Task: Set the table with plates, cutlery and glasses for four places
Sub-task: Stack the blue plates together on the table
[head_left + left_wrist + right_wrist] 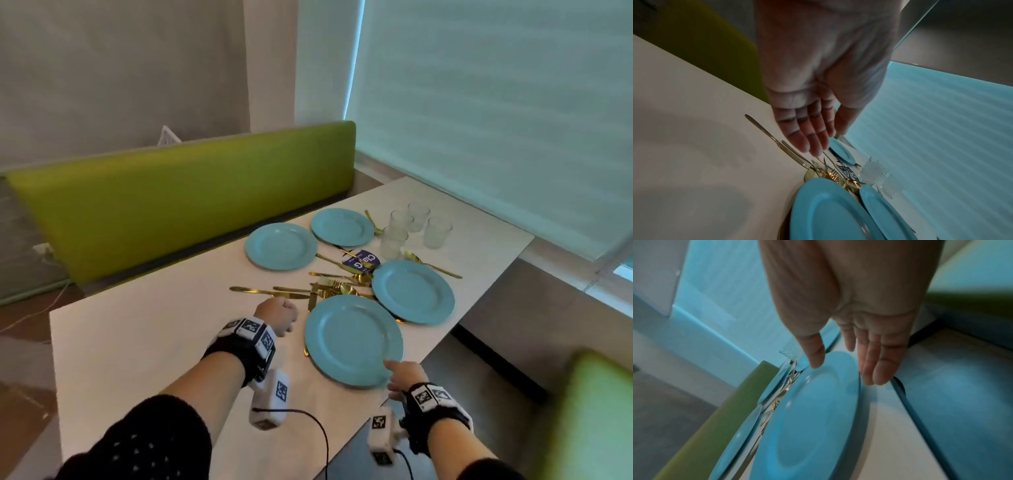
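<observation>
Right hand (855, 321) thumb on nearest plate (352, 339); fingers below hidden.

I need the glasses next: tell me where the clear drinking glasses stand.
In the head view, four clear drinking glasses cluster at the white table's far right end, beyond the round blue plates.

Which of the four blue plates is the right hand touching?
The nearest blue plate, at the table's front edge. The right hand touches its near rim; the other three lie farther away, untouched.

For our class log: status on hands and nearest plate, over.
Left hand open, empty. Right hand open, thumb on nearest blue plate. Gold cutlery piled beside it.
</observation>
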`<state>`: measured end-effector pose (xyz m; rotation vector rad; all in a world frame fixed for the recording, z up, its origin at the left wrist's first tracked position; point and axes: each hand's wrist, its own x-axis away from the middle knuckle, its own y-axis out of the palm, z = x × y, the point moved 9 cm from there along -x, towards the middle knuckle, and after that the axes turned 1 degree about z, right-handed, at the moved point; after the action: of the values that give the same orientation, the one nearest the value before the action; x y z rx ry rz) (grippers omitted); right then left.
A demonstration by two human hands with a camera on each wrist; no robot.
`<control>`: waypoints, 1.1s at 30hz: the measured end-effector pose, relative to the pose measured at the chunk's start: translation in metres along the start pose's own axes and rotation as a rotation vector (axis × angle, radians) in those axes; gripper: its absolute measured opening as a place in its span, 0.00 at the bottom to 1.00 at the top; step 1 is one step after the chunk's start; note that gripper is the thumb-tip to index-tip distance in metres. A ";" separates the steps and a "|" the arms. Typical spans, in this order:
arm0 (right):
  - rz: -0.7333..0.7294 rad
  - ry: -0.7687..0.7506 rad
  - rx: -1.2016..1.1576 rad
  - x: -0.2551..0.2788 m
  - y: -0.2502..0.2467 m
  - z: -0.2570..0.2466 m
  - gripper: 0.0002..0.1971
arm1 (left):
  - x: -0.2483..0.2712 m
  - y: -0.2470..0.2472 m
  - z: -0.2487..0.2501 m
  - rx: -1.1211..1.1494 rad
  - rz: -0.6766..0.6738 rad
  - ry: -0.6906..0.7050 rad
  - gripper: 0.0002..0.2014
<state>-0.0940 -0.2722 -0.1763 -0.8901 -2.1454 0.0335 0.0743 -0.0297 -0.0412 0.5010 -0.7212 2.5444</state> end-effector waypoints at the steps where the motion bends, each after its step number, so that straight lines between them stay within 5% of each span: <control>1: 0.022 -0.004 -0.017 -0.002 -0.001 -0.001 0.10 | -0.003 0.000 -0.001 0.058 0.007 0.000 0.06; 8: 0.059 0.118 -0.271 0.013 0.005 0.003 0.13 | -0.007 0.003 -0.014 0.127 -0.010 -0.044 0.09; 20: 0.052 -0.051 -0.445 0.050 -0.033 -0.051 0.17 | -0.021 0.017 0.003 0.032 0.043 -0.046 0.08; 27: 0.009 -0.150 -0.492 0.037 -0.076 -0.105 0.16 | -0.041 0.058 0.053 0.296 -0.075 -0.054 0.26; 31: -0.031 -0.190 -0.470 0.015 -0.084 -0.137 0.14 | -0.075 0.071 0.074 0.382 -0.009 -0.001 0.36; 33: -0.054 -0.201 -0.453 -0.001 -0.088 -0.150 0.12 | -0.086 0.071 0.089 0.406 0.057 0.034 0.31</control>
<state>-0.0421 -0.3771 -0.0475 -1.1211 -2.4105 -0.4219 0.1298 -0.1615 -0.0375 0.5708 -0.2044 2.7542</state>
